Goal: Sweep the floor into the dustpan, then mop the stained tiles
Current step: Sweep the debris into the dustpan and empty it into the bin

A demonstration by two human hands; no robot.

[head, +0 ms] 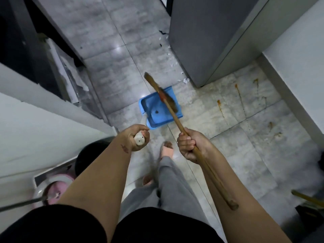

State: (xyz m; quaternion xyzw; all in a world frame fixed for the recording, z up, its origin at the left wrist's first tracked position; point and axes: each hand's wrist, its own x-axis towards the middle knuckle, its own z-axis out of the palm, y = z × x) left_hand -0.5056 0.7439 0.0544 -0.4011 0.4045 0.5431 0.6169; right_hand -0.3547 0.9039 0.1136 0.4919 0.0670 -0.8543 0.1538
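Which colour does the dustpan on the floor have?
Blue; the dustpan shows clearly in the head view, with a white handle.

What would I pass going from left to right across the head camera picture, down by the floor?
Pink tub → left hand gripping the white dustpan handle → blue dustpan → right hand gripping the broom handle → orange stains.

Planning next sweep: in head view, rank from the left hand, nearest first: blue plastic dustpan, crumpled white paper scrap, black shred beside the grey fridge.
1. Blue plastic dustpan, ahead of left hand.
2. Crumpled white paper scrap, at fridge corner.
3. Black shred, far along fridge base.
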